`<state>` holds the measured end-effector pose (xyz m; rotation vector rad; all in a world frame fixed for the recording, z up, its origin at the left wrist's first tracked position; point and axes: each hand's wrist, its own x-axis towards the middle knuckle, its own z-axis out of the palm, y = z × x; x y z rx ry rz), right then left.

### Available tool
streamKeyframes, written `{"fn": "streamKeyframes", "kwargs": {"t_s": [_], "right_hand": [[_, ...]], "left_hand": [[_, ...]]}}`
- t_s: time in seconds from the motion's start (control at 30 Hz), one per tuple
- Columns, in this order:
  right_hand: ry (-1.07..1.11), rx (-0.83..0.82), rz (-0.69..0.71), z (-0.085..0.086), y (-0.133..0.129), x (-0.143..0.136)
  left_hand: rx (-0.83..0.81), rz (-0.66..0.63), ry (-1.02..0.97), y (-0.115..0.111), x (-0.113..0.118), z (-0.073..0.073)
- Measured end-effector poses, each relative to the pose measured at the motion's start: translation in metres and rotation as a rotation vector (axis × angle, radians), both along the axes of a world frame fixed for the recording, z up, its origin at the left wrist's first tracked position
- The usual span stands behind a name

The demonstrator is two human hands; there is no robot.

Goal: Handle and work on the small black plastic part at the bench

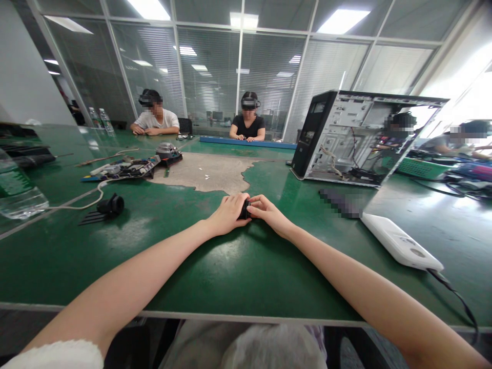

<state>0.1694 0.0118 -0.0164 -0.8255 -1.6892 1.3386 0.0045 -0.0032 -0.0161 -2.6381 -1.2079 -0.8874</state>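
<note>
Both my arms reach forward over the green table (215,277). My left hand (228,212) and my right hand (266,210) meet in the middle and close together on a small black object (244,209). Most of that object is hidden by my fingers, so its shape is unclear. It sits low, at the table surface, just in front of a worn bare patch (209,173) in the green mat.
An open computer case (353,137) stands at the right, with a white device (400,241) and its cable in front. A black part (110,205), a circuit board (126,169) and a water bottle (17,189) lie at the left. Other people sit at the far side.
</note>
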Motion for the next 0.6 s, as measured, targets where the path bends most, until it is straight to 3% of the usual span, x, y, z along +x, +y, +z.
{"fn": "streamKeyframes", "kwargs": {"t_s": [0.3,0.6], "right_hand": [[0.020,0.037,0.097,0.0009,0.0016,0.0060],[0.008,0.009,0.000,0.0001,0.0007,0.0015]], "left_hand": [[-0.005,-0.004,0.003,0.0006,-0.0004,0.0006],[-0.019,-0.006,0.003,0.0003,-0.0009,0.0015]]}}
